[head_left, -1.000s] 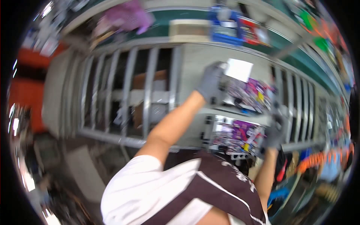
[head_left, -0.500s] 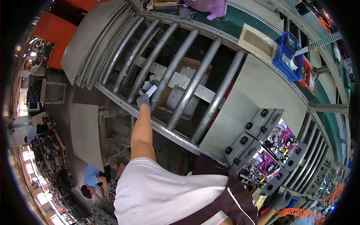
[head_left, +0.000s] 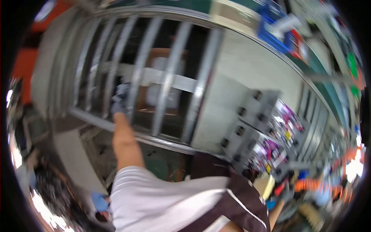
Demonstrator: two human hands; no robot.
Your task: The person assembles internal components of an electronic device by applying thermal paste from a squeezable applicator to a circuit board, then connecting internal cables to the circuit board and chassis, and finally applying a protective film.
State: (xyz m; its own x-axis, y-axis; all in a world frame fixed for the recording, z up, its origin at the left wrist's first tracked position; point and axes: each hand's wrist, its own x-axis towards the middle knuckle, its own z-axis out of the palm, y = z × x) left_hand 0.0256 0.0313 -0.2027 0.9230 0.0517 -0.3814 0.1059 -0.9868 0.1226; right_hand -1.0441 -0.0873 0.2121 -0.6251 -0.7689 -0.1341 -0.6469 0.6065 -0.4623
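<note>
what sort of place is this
Probably a factory assembly line: there are metal rollers, open grey cases with purple circuit boards inside, and a blue tray beyond.

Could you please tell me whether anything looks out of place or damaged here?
Nothing looks clearly spilled or damaged, though the picture is blurred. The one slightly odd spot is the jumble of pale pieces by the left hand, in view between two metal rollers; I cannot tell whether the hand holds any.

Roller conveyor (head_left: pixel 169 85), grey board (head_left: pixel 257 63) on it, two open grey cases (head_left: pixel 259 105) on top
</note>
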